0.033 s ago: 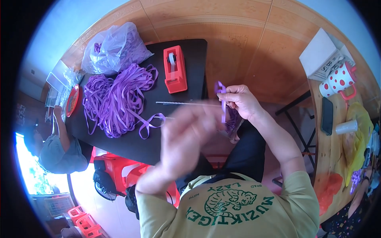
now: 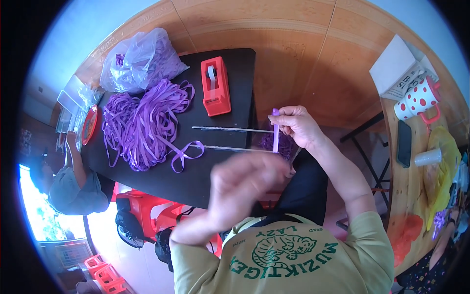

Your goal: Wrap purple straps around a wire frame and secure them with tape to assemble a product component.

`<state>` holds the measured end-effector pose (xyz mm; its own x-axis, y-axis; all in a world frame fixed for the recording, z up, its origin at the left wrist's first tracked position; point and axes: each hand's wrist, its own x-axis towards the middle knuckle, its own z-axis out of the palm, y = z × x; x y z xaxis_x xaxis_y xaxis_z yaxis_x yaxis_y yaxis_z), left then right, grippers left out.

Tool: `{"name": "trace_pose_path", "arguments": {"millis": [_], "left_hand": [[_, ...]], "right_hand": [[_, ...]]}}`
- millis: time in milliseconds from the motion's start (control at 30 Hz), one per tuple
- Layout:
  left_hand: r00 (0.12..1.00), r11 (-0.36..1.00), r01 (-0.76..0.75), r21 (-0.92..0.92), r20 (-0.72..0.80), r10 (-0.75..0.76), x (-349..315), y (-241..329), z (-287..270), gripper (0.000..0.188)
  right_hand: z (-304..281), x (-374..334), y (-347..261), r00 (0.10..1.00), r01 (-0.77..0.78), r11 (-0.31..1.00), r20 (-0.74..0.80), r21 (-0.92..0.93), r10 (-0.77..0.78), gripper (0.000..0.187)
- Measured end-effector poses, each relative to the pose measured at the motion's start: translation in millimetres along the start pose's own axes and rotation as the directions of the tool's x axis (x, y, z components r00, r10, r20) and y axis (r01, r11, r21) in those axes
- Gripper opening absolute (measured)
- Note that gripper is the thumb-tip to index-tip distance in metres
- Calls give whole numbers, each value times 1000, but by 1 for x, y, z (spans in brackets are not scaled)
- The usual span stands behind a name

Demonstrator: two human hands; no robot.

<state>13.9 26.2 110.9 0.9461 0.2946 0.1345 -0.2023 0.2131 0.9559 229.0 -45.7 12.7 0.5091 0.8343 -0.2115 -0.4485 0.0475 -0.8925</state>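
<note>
A narrow purple ribbon [image 2: 275, 139] is stretching straight between the tips of two thin, pale rods [image 2: 230, 129], its far end being pinched by the right hand [image 2: 296, 125]. The rods are lying roughly parallel, running leftward from the hands over the bench [image 2: 242, 73].

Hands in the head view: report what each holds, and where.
The right hand pinches purple ribbon near the upper end of its upright strip; the left hand is too blurred to tell.
</note>
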Motion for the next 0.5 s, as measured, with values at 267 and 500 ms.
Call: {"name": "trace_pose_path", "arguments": {"millis": [267,500], "left_hand": [[931,944,321,75,-207,-301,-31,-158,-3,17],[805,832,-151,534,-422,417,40,-193,-23,27]], "right_hand": [[-2,9,24,988,-87,974,-108,208,111,12],[-1,6,52,936,-159,921,-243,356,255,13]]}}
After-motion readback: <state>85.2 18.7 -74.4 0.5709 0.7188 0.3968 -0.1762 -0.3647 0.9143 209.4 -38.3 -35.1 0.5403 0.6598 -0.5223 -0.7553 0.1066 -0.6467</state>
